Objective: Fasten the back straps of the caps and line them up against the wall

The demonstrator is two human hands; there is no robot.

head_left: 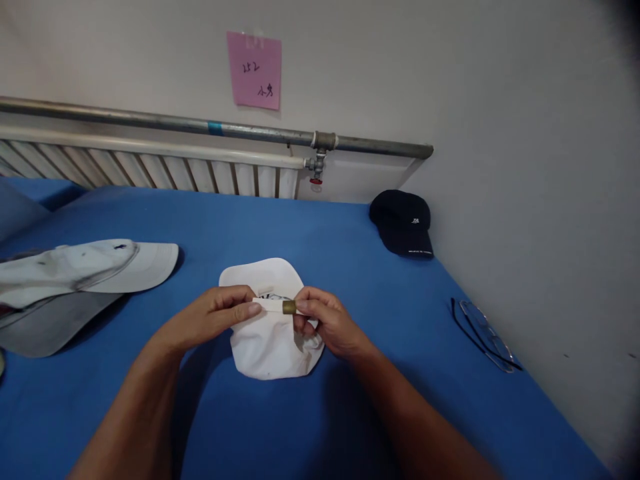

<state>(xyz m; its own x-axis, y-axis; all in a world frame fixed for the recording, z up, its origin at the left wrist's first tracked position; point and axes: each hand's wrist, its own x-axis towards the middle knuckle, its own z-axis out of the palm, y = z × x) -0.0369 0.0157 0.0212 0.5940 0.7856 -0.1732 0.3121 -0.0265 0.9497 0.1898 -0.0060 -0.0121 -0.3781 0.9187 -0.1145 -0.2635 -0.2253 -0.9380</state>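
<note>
White cap (265, 353) is held near the middle of a blue surface (280, 427), its narrow strap (270, 305) drawn across between two hands. One stretch of the strap is pinched between thumb and fingers by the left hand (227, 310); the other end, just beside a brass-coloured buckle (289, 307), is gripped likewise by the right hand (330, 320). On the left, a broad stretch of blue is left between the cap and the stacked caps (115, 267), whose brims are turned towards it. On the right, a wider stretch is bounded by the slanting edge along the wall (525, 167), where glasses (484, 348) are placed. The far right corner is occupied by a dark cap (400, 223); the far edge is bordered partly by a radiator (200, 175).
</note>
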